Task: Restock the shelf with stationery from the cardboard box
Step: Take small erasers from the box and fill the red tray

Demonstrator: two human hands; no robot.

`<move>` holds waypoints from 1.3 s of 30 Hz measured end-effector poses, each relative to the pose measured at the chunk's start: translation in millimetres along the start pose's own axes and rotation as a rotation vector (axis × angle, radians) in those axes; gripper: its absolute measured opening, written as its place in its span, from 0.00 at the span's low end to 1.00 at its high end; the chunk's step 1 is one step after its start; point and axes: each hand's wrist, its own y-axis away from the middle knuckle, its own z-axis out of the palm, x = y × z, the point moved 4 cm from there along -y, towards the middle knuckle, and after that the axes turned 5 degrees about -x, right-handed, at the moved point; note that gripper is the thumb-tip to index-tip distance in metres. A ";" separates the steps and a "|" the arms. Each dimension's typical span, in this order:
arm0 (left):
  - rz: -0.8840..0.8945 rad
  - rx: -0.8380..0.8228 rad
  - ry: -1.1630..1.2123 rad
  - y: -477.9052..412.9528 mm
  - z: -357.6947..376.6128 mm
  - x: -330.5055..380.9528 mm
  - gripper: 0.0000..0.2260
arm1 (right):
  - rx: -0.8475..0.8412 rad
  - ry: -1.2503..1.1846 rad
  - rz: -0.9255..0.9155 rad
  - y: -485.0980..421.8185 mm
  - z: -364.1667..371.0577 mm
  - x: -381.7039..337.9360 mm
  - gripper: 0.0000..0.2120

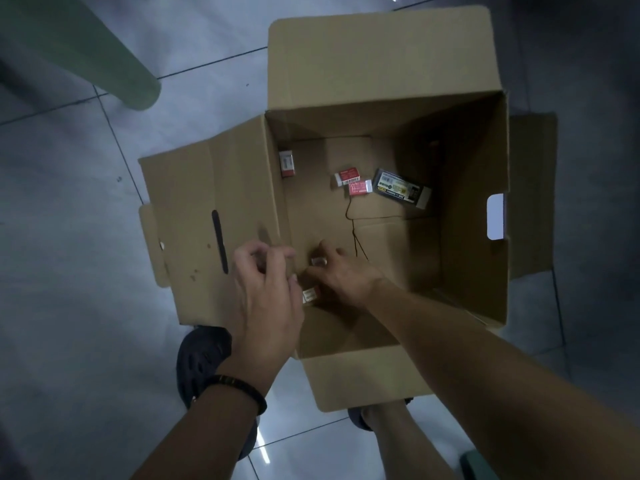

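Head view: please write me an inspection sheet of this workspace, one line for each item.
Surface: grey tiled floor; open cardboard box stands on it.
Job's things: three red-and-white erasers and a dark pack on the box bottom; another small eraser between the hands.
Clutter: nothing seen.
Grips: left hand over the box's left wall, fingers curled; right hand inside, fingers on a small pale item; hold unclear.
Cables: thin black string on the box bottom.
Surroundings: green post, dark shoe.
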 end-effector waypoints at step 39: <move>-0.188 0.228 1.735 378.8 -600.2 285.1 0.18 | 0.736 -0.677 -0.484 571.4 -551.3 -502.3 0.23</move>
